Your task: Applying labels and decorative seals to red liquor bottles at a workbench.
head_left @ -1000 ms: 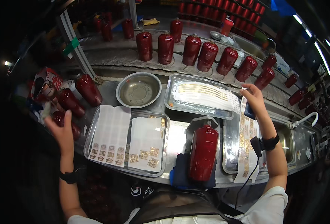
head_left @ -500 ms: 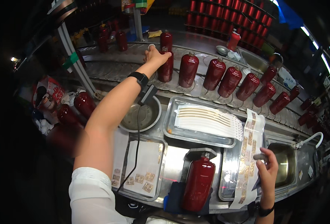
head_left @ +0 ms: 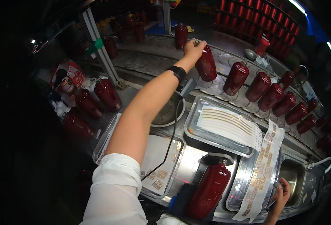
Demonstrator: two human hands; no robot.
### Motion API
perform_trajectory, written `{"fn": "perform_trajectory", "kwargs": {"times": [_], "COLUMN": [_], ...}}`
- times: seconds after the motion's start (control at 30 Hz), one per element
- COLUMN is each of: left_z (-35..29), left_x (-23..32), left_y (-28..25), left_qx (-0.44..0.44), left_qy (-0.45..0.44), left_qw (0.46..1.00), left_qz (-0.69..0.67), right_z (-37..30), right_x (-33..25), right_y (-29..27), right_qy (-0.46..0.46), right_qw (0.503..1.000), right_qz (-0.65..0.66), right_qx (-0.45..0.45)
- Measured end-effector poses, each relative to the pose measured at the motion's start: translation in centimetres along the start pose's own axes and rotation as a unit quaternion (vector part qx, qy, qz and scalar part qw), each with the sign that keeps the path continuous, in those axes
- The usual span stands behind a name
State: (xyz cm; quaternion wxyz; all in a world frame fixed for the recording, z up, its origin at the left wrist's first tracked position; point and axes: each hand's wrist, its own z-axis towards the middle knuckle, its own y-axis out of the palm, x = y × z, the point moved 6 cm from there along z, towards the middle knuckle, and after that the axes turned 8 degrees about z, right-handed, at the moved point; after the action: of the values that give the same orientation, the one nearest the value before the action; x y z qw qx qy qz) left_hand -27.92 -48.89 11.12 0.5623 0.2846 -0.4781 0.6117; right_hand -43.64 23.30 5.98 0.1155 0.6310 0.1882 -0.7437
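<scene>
My left hand reaches far across the bench, its fingers closed round the neck of a glossy dark-red bottle. That bottle leans, top toward my wrist, over the row of plates; whether its base still touches them I cannot tell. At the lower right, my right hand pinches a small grey rounded piece between thumb and fingers, beside a long white decal strip with gold patterns. Another red bottle lies on a dark cloth and a metal cradle in front of me.
Several red bottles line the plated conveyor. A tray holds a sheet with gold strips; another tray holds gold square decals. A metal bowl, a sink with a white tap, and a metal post stand around.
My left hand has closed on the bottle's neck and tilted the bottle. The whole view has shifted, so the bench sits further right. My right hand still pinches the grey piece.
</scene>
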Motion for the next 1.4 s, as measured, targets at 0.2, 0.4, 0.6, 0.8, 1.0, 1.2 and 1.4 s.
{"fn": "perform_trajectory", "kwargs": {"times": [0.2,0.4,0.6,0.8,1.0,1.2,1.4], "left_z": [-3.1,-4.6,-6.2,-7.5,-6.6,-11.9,-26.2], "left_x": [5.6,-1.9,-7.6,-11.4,-10.9,-3.1,4.4], "left_y": [-18.8,-32.5,-31.8,-31.4,-31.8,-33.9,-32.6], "left_qx": [-0.077,0.034,0.077,0.094,0.085,0.041,-0.228], "left_qy": [0.02,0.017,0.032,-0.028,-0.032,0.052,-0.053], "left_qw": [0.997,0.99,0.963,0.945,0.92,0.963,0.96], "left_qz": [0.0,0.134,0.258,0.311,0.381,0.26,0.152], "right_z": [-1.5,-2.4,-3.9,-6.4,-7.4,-7.3,-8.5], "right_x": [-1.4,-0.1,-1.3,-2.0,-2.2,-1.9,-1.5], "right_y": [2.3,4.4,5.7,3.2,2.6,5.8,8.3], "right_qy": [0.068,0.075,0.042,0.046,0.086,0.096,0.106], "right_qw": [0.997,0.993,0.995,0.996,0.995,0.989,0.986], "right_qz": [0.014,0.064,0.05,0.039,0.022,0.041,0.03], "right_qx": [-0.027,-0.066,-0.081,-0.064,-0.033,-0.101,-0.124]}}
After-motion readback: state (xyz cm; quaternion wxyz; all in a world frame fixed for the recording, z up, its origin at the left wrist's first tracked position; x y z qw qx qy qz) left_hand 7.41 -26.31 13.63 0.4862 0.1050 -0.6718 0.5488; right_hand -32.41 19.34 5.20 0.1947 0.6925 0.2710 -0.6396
